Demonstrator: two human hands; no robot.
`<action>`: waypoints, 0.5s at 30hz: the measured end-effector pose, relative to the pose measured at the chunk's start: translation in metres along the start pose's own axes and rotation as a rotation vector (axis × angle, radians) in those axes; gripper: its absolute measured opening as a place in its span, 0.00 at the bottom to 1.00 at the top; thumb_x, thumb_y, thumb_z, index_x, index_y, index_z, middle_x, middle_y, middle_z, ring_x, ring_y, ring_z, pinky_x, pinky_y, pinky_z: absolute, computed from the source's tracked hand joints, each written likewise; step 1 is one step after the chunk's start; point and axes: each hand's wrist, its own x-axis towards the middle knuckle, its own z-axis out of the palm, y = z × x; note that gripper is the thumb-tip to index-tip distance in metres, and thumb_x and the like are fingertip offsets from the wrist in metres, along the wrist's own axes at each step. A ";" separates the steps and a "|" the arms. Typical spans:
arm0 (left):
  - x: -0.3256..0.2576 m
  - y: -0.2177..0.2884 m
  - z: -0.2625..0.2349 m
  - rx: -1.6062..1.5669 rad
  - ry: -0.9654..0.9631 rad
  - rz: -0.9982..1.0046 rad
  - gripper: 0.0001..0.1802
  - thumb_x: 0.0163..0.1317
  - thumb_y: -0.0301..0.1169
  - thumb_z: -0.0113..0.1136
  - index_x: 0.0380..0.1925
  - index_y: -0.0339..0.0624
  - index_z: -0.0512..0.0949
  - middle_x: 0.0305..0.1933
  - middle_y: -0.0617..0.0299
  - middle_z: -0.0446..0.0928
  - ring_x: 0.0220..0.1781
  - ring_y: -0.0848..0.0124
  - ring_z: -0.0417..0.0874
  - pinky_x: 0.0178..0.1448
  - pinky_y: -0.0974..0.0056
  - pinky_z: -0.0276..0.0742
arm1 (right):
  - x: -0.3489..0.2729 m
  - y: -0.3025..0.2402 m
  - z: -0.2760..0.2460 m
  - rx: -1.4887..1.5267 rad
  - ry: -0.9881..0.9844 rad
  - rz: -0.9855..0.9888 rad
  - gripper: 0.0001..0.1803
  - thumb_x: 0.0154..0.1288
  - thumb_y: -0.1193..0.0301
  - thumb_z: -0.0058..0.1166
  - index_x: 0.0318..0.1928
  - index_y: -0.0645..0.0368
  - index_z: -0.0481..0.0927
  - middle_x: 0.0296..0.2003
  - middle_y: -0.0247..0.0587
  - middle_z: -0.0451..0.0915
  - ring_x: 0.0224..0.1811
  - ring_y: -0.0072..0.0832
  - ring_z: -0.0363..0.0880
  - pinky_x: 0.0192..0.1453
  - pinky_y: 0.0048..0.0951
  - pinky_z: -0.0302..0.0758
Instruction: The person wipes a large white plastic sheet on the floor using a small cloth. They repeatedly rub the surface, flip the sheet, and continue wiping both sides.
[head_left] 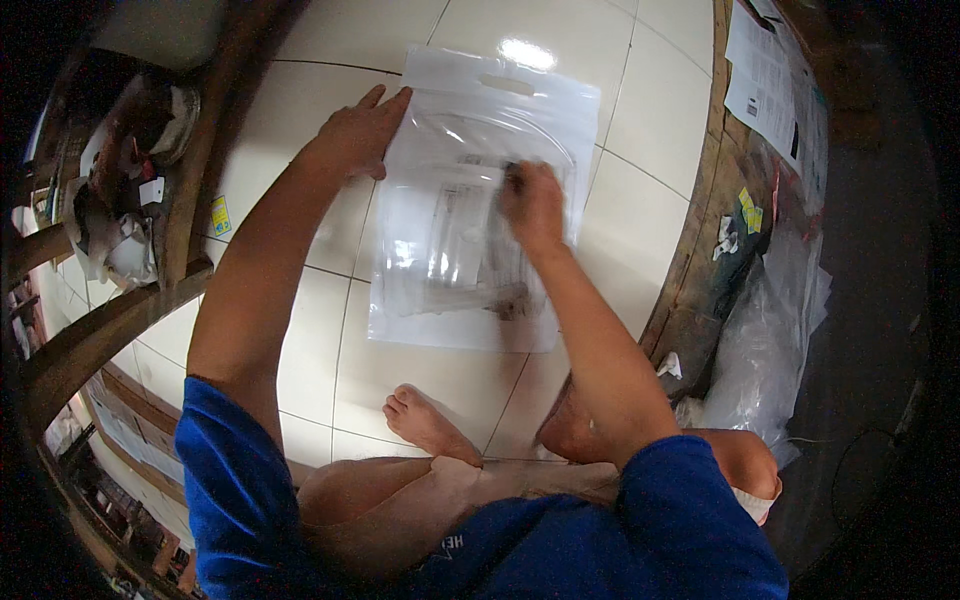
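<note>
On the tiled floor lies a whitish, glossy plastic bag with a cut-out handle slot at its far end. Grey shapes show on or through its middle, along with bright reflections. My left hand rests at the bag's far left edge, fingers stretched out, and holds nothing. Over the right part of the bag, my right hand is closed around a small dark thing. Motion blur hides what kind of thing it is.
My bare foot is on the floor just below the bag. At the right runs a wooden edge with papers and crumpled clear plastic. A wooden frame stands at the left, with assorted items on it.
</note>
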 end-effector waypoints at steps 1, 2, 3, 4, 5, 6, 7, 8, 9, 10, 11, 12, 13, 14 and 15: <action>-0.002 0.005 -0.005 0.002 -0.015 -0.010 0.66 0.34 0.28 0.78 0.72 0.38 0.45 0.75 0.57 0.55 0.77 0.56 0.51 0.68 0.49 0.70 | -0.001 0.017 -0.010 -0.014 0.058 0.003 0.05 0.53 0.78 0.58 0.32 0.62 0.81 0.31 0.52 0.79 0.37 0.48 0.77 0.43 0.44 0.74; -0.002 0.008 -0.009 0.003 -0.029 -0.019 0.65 0.35 0.28 0.78 0.72 0.38 0.45 0.75 0.58 0.55 0.77 0.56 0.51 0.68 0.50 0.70 | -0.003 0.025 -0.024 -0.032 0.088 0.026 0.06 0.51 0.79 0.59 0.33 0.62 0.81 0.31 0.52 0.79 0.36 0.47 0.79 0.42 0.43 0.75; -0.003 0.005 -0.007 -0.001 -0.013 -0.014 0.64 0.35 0.28 0.78 0.72 0.38 0.46 0.75 0.58 0.55 0.77 0.56 0.51 0.68 0.50 0.70 | -0.001 0.028 -0.029 -0.015 0.009 0.165 0.07 0.52 0.79 0.60 0.33 0.62 0.81 0.31 0.51 0.79 0.34 0.47 0.79 0.42 0.42 0.76; -0.003 0.002 -0.003 -0.004 0.002 -0.011 0.64 0.36 0.28 0.77 0.72 0.38 0.46 0.75 0.58 0.55 0.77 0.56 0.51 0.68 0.50 0.70 | 0.003 0.026 -0.022 0.009 -0.013 0.118 0.07 0.51 0.79 0.60 0.34 0.62 0.81 0.32 0.52 0.79 0.35 0.47 0.79 0.42 0.42 0.76; 0.002 0.005 0.000 -0.012 0.021 0.010 0.63 0.37 0.27 0.77 0.72 0.38 0.46 0.75 0.58 0.55 0.77 0.56 0.51 0.68 0.50 0.71 | 0.008 0.021 -0.018 0.019 -0.029 0.082 0.08 0.51 0.80 0.59 0.34 0.62 0.81 0.32 0.52 0.79 0.36 0.47 0.78 0.41 0.43 0.75; 0.005 0.005 0.001 -0.002 0.029 0.012 0.63 0.37 0.27 0.77 0.72 0.38 0.46 0.75 0.58 0.55 0.77 0.56 0.51 0.68 0.50 0.71 | 0.014 0.006 -0.004 0.054 -0.002 -0.085 0.07 0.51 0.79 0.58 0.34 0.62 0.81 0.32 0.53 0.78 0.37 0.48 0.77 0.42 0.44 0.75; 0.008 0.007 0.003 0.007 0.034 0.020 0.63 0.36 0.27 0.77 0.72 0.38 0.46 0.75 0.58 0.55 0.77 0.56 0.52 0.68 0.50 0.71 | 0.018 -0.014 0.014 0.086 0.022 -0.246 0.07 0.50 0.79 0.57 0.33 0.62 0.80 0.31 0.54 0.77 0.37 0.49 0.76 0.42 0.44 0.75; 0.012 0.013 0.003 0.015 0.037 0.035 0.64 0.36 0.27 0.77 0.72 0.38 0.46 0.75 0.58 0.55 0.77 0.56 0.52 0.68 0.50 0.71 | 0.024 -0.032 0.034 0.068 -0.021 -0.217 0.05 0.51 0.79 0.56 0.31 0.62 0.79 0.30 0.55 0.76 0.38 0.50 0.75 0.42 0.45 0.74; 0.012 0.013 0.004 -0.010 0.022 0.025 0.65 0.36 0.26 0.78 0.72 0.39 0.45 0.75 0.55 0.54 0.77 0.55 0.51 0.68 0.49 0.71 | 0.028 -0.047 0.049 0.062 -0.067 -0.194 0.04 0.51 0.79 0.55 0.30 0.63 0.78 0.29 0.56 0.75 0.38 0.51 0.74 0.43 0.45 0.74; 0.010 0.009 0.003 -0.035 0.009 0.008 0.66 0.35 0.25 0.78 0.72 0.40 0.44 0.75 0.53 0.52 0.77 0.54 0.50 0.67 0.48 0.71 | 0.030 -0.049 0.048 0.040 -0.073 -0.202 0.03 0.51 0.79 0.54 0.30 0.63 0.78 0.29 0.56 0.75 0.38 0.51 0.74 0.43 0.46 0.73; 0.007 0.007 0.002 -0.064 -0.007 -0.010 0.67 0.34 0.25 0.78 0.72 0.41 0.43 0.76 0.50 0.51 0.77 0.53 0.49 0.67 0.47 0.70 | 0.030 -0.046 0.042 0.017 -0.084 -0.211 0.02 0.52 0.78 0.54 0.29 0.63 0.77 0.28 0.55 0.74 0.38 0.52 0.73 0.43 0.46 0.73; 0.006 0.009 -0.001 -0.055 -0.026 -0.038 0.66 0.34 0.25 0.79 0.72 0.40 0.44 0.75 0.53 0.53 0.77 0.54 0.50 0.68 0.48 0.70 | 0.031 -0.036 0.033 -0.012 -0.092 -0.221 0.02 0.53 0.78 0.53 0.28 0.63 0.77 0.28 0.55 0.74 0.37 0.52 0.73 0.43 0.46 0.73; 0.005 0.011 -0.004 -0.046 -0.045 -0.065 0.66 0.34 0.26 0.79 0.72 0.40 0.44 0.75 0.55 0.54 0.77 0.55 0.51 0.68 0.49 0.70 | 0.029 -0.013 0.026 -0.039 -0.032 -0.125 0.03 0.53 0.78 0.53 0.29 0.63 0.79 0.29 0.56 0.75 0.37 0.52 0.74 0.44 0.46 0.74; 0.005 0.014 -0.009 -0.039 -0.052 -0.087 0.65 0.34 0.26 0.79 0.72 0.39 0.45 0.75 0.58 0.56 0.77 0.56 0.52 0.69 0.51 0.70 | 0.027 0.017 0.012 -0.011 0.017 -0.087 0.05 0.53 0.78 0.54 0.32 0.63 0.81 0.30 0.56 0.77 0.38 0.50 0.76 0.45 0.45 0.74; 0.001 0.013 -0.011 -0.040 -0.064 -0.098 0.66 0.34 0.26 0.79 0.72 0.39 0.45 0.74 0.57 0.56 0.77 0.55 0.52 0.69 0.51 0.71 | 0.025 0.021 -0.013 -0.067 -0.039 0.060 0.07 0.53 0.77 0.57 0.34 0.63 0.82 0.32 0.55 0.79 0.38 0.48 0.79 0.45 0.43 0.75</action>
